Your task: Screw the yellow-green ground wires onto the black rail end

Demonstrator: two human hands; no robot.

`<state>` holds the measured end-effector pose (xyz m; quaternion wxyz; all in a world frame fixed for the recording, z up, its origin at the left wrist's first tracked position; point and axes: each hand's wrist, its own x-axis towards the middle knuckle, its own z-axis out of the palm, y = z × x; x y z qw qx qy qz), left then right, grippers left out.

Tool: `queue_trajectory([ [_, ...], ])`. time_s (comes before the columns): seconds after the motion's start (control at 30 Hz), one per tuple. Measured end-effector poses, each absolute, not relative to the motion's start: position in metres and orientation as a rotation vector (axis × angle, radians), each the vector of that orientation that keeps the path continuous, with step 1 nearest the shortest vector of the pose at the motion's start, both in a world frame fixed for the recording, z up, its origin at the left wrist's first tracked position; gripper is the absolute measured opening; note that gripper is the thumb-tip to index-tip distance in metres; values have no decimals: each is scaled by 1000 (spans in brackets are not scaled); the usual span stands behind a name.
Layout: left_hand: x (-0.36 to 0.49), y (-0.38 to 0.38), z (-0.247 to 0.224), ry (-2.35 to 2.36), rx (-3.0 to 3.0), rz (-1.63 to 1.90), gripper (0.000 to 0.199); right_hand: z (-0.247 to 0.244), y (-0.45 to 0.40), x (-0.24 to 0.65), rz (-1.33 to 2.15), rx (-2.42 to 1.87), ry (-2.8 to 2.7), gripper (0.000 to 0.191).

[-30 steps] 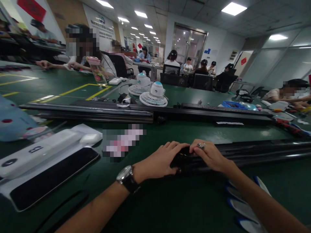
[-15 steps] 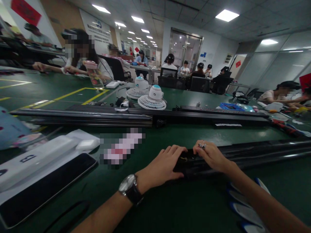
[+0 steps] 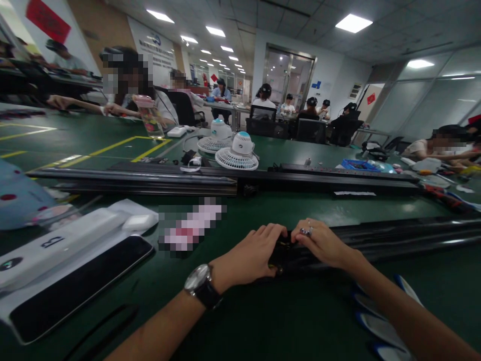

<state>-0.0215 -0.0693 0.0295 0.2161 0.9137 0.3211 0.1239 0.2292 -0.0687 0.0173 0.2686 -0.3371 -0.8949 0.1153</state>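
A long, glossy black rail [image 3: 398, 241] lies across the table, its near end between my hands. My left hand [image 3: 250, 258], with a watch on the wrist, is closed round that end, fingers over the top and thumb low on the near side. A dark end piece with small brass-coloured bits [image 3: 287, 241] shows partly beside the fingers. My right hand [image 3: 319, 243], wearing rings, rests over the rail's top with its fingers curled down close to the left fingertips. Whatever the right fingers pinch is hidden.
A black phone [image 3: 82, 286] and a long white device [image 3: 71, 235] lie at left. More black rails [image 3: 319, 178] cross the table ahead, with two white fans [image 3: 238, 153] and a bottle [image 3: 149, 118] behind. Blue-edged glove-like fingers [image 3: 381, 328] lie near right. Co-workers sit around.
My right hand has shifted slightly left along the rail, closer to my left hand. The left hand's grip stays about the same, its thumb a little further left.
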Motion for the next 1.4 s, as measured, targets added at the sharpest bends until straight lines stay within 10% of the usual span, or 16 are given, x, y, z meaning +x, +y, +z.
queue_trajectory([
  [1.4,-16,-67,32,885,2550,326,78,17,-66,230,389,-965,-2363,32],
])
